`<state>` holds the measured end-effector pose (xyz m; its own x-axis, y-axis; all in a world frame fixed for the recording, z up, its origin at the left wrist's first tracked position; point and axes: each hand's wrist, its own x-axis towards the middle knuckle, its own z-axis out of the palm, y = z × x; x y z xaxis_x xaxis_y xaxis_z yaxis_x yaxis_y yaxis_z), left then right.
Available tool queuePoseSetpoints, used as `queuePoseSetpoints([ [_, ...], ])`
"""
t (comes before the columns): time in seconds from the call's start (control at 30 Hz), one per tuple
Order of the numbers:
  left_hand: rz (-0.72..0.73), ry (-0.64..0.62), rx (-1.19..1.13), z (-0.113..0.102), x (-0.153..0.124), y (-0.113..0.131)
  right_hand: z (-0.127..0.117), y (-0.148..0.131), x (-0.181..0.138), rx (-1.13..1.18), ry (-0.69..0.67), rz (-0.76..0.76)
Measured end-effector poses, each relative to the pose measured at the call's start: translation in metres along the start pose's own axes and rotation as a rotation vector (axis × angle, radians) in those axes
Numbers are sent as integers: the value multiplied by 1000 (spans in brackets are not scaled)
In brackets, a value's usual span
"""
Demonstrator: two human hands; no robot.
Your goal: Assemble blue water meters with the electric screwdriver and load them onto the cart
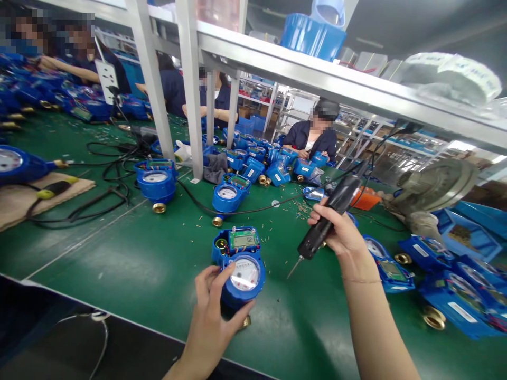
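Observation:
My left hand (216,301) grips a blue water meter (241,274) near the front edge of the green table. The meter has a round white dial, an exposed circuit board with a small display at its far end, and a brass fitting low at the near side. In my right hand (343,232) is a black electric screwdriver (327,221), its fingers wrapped round the body. The thin bit slants down to the left, to the right of the meter and apart from it. A cable runs from the tool's upper end.
Loose screws (303,208) lie scattered beyond the screwdriver. More blue meters (390,264) stand at the right, and two (156,182) stand at the left-centre. White shelf posts (190,95) rise from the table. A fan (439,184) and blue bins (461,235) are at the right. Co-workers (312,134) sit opposite.

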<state>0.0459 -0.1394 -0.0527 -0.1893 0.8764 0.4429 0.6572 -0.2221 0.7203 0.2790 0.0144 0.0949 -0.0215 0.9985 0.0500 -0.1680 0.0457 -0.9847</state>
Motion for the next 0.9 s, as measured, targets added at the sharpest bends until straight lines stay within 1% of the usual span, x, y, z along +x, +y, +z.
queuePoseSetpoints([
  [0.03, 25, -15, 50, -6, 2, 0, 11, -14, -8, 119, -16, -41],
  [0.07, 66, -13, 118, -12, 4, 2, 22, -26, -18, 187, -30, -78],
  [0.13, 174, 51, 234, -26, 9, 9, 45, -42, -38, 257, -63, -148],
  [0.2, 270, 96, 208, -38, 16, 22, 66, -47, -58, 289, -118, -183],
  [0.23, 303, 73, 137, -41, 20, 31, 76, -45, -67, 299, -143, -190],
  [0.3, 335, -54, -39, -44, 29, 48, 92, -38, -81, 310, -174, -189],
  [0.33, 323, -120, -115, -43, 32, 57, 99, -34, -85, 318, -177, -181],
  [0.37, 284, -172, -184, -42, 35, 64, 104, -29, -88, 326, -173, -169],
  [0.43, 135, -276, -342, -39, 40, 73, 110, -24, -89, 344, -190, -145],
  [0.47, 42, -375, -464, -38, 41, 76, 111, -22, -89, 362, -236, -132],
  [0.5, -53, -518, -626, -38, 41, 78, 111, -21, -88, 394, -313, -119],
  [0.53, -132, -680, -815, -39, 41, 79, 110, -21, -87, 445, -418, -105],
  [0.57, -183, -834, -1004, -40, 40, 80, 109, -22, -85, 513, -542, -85],
  [0.6, -200, -953, -1164, -42, 39, 81, 109, -23, -85, 583, -658, -53],
  [0.63, -192, -1024, -1267, -44, 38, 82, 108, -25, -84, 637, -744, -13],
  [0.67, -163, -1034, -1291, -46, 38, 81, 108, -27, -83, 661, -797, 24],
  [0.7, -114, -984, -1230, -47, 37, 80, 108, -31, -81, 646, -813, 50],
  [0.73, -42, -876, -1098, -49, 37, 78, 108, -37, -78, 601, -798, 54],
  [0.77, 53, -716, -915, -49, 36, 74, 109, -43, -73, 536, -760, 30],
  [0.8, 156, -515, -702, -49, 35, 69, 110, -50, -67, 467, -706, -22],
  [0.83, 242, -300, -482, -47, 33, 62, 111, -56, -60, 406, -647, -98],
  [0.87, 302, -123, -278, -44, 31, 55, 113, -61, -52, 356, -581, -181],
  [0.9, 333, -7, -107, -39, 29, 47, 115, -64, -45, 314, -519, -256],
])
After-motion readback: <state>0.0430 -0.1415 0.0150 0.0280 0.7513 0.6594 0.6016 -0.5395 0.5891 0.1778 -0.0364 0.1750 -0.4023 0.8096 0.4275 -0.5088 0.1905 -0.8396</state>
